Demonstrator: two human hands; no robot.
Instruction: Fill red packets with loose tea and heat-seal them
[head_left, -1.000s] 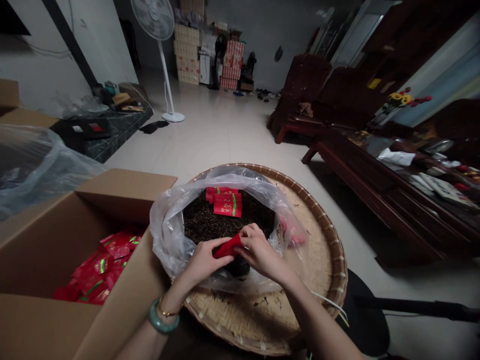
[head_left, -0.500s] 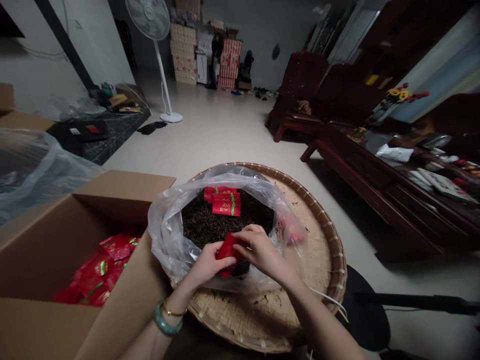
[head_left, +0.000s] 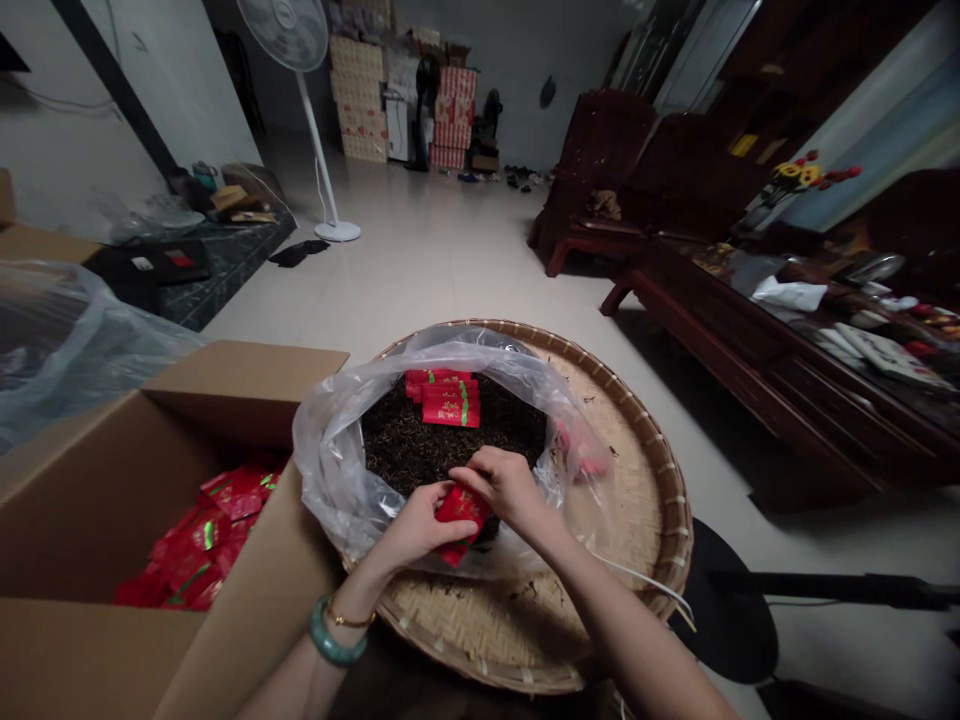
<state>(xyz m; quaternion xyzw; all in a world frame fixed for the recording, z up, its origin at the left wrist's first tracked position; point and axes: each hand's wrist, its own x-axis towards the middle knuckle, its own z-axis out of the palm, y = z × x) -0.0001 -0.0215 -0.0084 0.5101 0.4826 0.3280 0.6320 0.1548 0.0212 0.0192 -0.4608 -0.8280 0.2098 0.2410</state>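
My left hand (head_left: pixel 421 525) grips a small red packet (head_left: pixel 460 513) between thumb and fingers, over the near part of a clear plastic bag (head_left: pixel 322 440). At the packet's upper end, my right hand (head_left: pixel 504 487) pinches its edge with thumb and forefinger. Dark loose tea leaves (head_left: pixel 401 440) fill the bag. On the leaves behind my hands lie several red packets (head_left: pixel 450 405) with green marks, overlapping in a short row. The bag rests open on a round woven bamboo tray (head_left: pixel 637 480).
To the left, an open cardboard box (head_left: pixel 247 375) holds a heap of red packets (head_left: pixel 195 545). A black round stand base (head_left: pixel 731 610) is on the floor at the right. A dark wooden table (head_left: pixel 720 350) and a white fan (head_left: pixel 319 150) stand farther off.
My right hand has shifted slightly left and up along the packet's upper edge. The packet now lies flatter, with more of its printed face in sight. The view has shifted slightly.
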